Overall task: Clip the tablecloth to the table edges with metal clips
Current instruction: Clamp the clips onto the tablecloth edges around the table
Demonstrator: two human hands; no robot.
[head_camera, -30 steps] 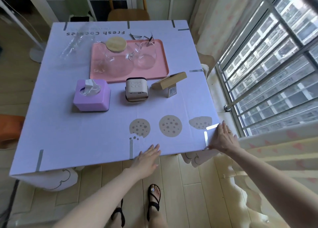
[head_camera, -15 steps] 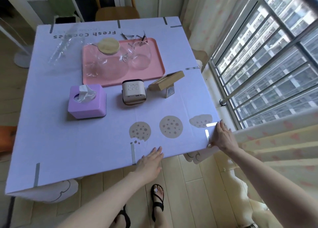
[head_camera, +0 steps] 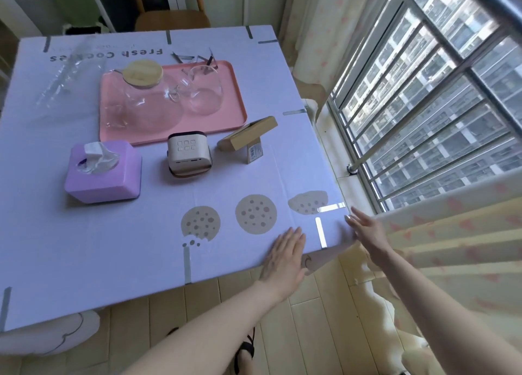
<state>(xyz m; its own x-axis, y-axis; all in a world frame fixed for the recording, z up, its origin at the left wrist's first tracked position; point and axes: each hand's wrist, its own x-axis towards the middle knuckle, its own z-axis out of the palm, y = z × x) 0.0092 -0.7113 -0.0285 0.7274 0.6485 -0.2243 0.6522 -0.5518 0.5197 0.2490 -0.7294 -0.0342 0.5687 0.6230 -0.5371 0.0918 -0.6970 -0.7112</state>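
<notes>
1. A person's left hand lies palm down on the lilac tablecloth at the table's near edge. Its fingers are straight and together and grip nothing.
2. The right hand reaches to the near right corner, beside the window, with its fingers stretched out and holding nothing. From this angle it is hard to tell whether the hand touches the cloth's edge.
3. Between the two hands a corner clip sits over the near edge. A side clip sits over the window-side edge, just beyond the right fingertips.
4. A middle clip holds the near edge further left, below a printed cookie, and a far clip sits on the opposite edge.
5. The tablecloth lies flat across the whole top, with three cookie prints near the hands and its hem hanging below the near edge.
6. Loose clips lie on the cloth just behind a pink tray.
7. The tray carries a glass jug with a wooden lid and a glass cup.
8. In front of the tray stand a purple tissue box, a small white gadget and a wooden stand.
</notes>
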